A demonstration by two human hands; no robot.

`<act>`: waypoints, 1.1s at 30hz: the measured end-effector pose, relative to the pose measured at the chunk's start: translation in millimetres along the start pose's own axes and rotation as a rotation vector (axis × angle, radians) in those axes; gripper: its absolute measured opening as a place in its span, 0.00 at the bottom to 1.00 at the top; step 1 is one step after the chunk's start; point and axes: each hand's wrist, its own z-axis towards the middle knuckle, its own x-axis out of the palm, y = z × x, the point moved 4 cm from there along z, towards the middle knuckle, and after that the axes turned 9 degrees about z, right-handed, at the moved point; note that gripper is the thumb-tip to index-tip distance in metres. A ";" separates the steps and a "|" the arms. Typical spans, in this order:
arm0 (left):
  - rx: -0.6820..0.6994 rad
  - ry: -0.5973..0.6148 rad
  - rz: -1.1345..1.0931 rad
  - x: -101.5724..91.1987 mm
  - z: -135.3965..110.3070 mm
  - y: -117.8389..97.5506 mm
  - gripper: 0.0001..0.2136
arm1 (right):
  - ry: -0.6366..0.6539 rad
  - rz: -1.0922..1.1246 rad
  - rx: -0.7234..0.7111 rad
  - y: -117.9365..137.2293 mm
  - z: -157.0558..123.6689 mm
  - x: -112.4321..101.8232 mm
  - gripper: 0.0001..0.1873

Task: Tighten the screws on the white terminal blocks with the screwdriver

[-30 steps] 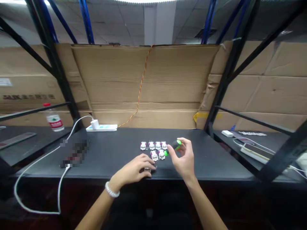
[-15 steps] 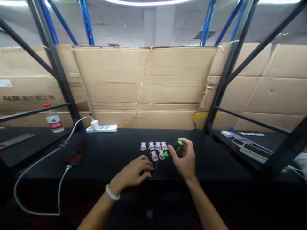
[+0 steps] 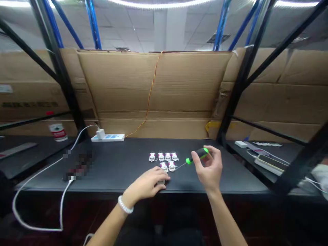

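Screwdriver (image 3: 197,155): above the counter (image 3: 123,160), right of six white-and-purple pieces (image 3: 167,156); long axis slants far right to near left, tip lowest, leftward.
Right hand (image 3: 210,169): fingers closed on the screwdriver's handle, probably for easy turning.
Left hand (image 3: 148,181): fingers narrowed around a small part (image 3: 161,182) near the counter's near edge, probably steadying it.
Rows: four far, two nearer, probably for order.

A black and green screwdriver (image 3: 195,157) slants toward six white modules (image 3: 163,166).
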 end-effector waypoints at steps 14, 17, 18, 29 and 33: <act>0.006 -0.007 0.072 -1.5 -8.4 12.4 0.07 | 0.008 0.004 -0.015 -2.1 1.8 -3.2 0.23; -0.014 -0.004 0.096 -5.7 -11.6 21.8 0.07 | 0.016 -0.001 -0.015 -3.6 2.2 -3.4 0.22; -0.017 -0.007 0.103 -7.1 -12.3 24.7 0.07 | 0.028 0.004 -0.011 -4.5 2.3 -3.1 0.22; -0.033 -0.025 0.096 -14.9 -0.8 51.5 0.07 | 0.046 -0.001 -0.007 -7.2 4.1 -3.7 0.22; -0.061 0.000 0.066 -15.4 3.0 60.1 0.06 | 0.041 0.001 -0.020 -4.5 5.1 -4.8 0.21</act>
